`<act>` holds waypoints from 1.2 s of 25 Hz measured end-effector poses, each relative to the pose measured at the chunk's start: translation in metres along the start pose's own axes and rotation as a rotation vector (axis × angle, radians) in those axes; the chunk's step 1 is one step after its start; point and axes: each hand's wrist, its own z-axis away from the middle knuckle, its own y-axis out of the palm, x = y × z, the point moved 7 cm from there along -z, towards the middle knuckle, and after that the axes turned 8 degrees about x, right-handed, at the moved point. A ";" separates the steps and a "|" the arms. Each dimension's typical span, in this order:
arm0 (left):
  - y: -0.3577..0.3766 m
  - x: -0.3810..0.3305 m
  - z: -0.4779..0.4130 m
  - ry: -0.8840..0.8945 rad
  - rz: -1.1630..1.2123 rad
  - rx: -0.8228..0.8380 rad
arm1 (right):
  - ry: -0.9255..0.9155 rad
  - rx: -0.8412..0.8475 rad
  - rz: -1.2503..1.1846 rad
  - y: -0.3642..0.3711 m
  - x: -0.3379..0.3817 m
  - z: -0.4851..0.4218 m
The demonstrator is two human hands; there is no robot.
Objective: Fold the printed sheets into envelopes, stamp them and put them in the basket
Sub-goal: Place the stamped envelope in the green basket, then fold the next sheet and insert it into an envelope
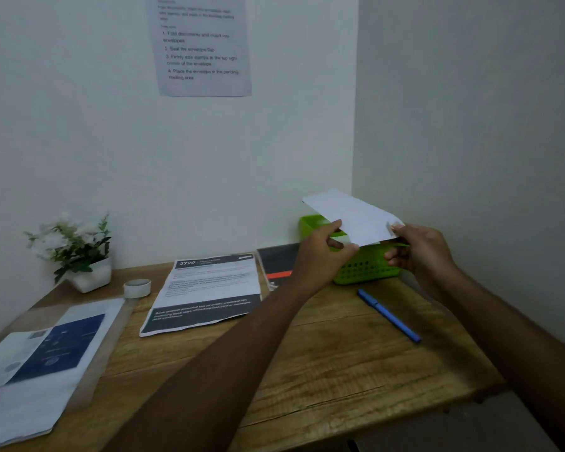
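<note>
— Where is the envelope (356,216)?
— In the air, tilted, just above the green basket (366,265).
— And who holds it?
— The left hand (320,252) pinches its near edge; the right hand (418,252) pinches its right corner.
— What lies around the basket?
— A blue pen (388,314) on the surface (323,370) just in front of the basket, a printed sheet (209,288) left of the basket, a tape roll (137,287) farther left.

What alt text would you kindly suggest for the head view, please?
The left hand and right hand hold a white envelope over a green basket. A printed sheet, tape roll, blue pen and potted plant sit on the wooden desk.
</note>
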 end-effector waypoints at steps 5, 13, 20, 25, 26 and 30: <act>0.041 0.006 -0.037 -0.024 -0.328 0.223 | 0.115 -0.161 0.023 -0.038 -0.022 -0.020; 0.049 0.031 -0.065 -0.115 -0.704 0.232 | 0.063 -0.254 0.394 -0.045 -0.037 -0.053; 0.047 0.022 -0.050 -0.063 -0.623 0.087 | -0.156 -0.438 0.668 -0.051 -0.020 -0.050; 0.016 0.020 -0.028 0.019 -0.592 0.000 | -0.239 -0.411 0.838 -0.019 -0.003 -0.030; 0.007 0.021 -0.022 0.020 -0.611 -0.008 | -0.266 -0.375 0.864 -0.007 -0.001 -0.027; -0.035 0.039 0.007 -0.014 -0.694 -0.021 | -0.379 -0.166 0.897 0.054 -0.003 -0.013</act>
